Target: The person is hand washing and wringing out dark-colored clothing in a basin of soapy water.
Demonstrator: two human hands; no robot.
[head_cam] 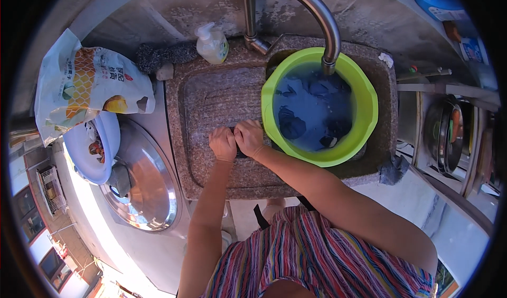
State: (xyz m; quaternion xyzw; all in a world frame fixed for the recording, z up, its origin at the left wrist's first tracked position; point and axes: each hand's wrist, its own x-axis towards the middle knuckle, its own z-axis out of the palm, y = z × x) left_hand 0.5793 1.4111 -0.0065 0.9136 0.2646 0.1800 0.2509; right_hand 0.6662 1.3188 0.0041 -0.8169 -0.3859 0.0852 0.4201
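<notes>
My left hand (222, 142) and my right hand (249, 138) are closed side by side over a small dark cloth (240, 153). Most of the cloth is hidden under my fingers. Both hands press it on the ribbed washboard (222, 100) of a speckled stone laundry sink (245, 189). Just right of my right hand, a lime-green plastic basin (366, 135) sits in the sink's deep bowl. Dark fabric pieces (292, 124) soak in the cloudy bluish water inside. Above the basin arches a metal gooseneck faucet (313, 1); no stream shows at its spout.
A pump soap bottle (212, 46) and a dark scrubber (168, 56) stand along the back. To the left are a printed plastic bag (95, 80), a pale bowl (113, 127) and a large metal lid (146, 179). A grey rag (393, 169) hangs over the right rim.
</notes>
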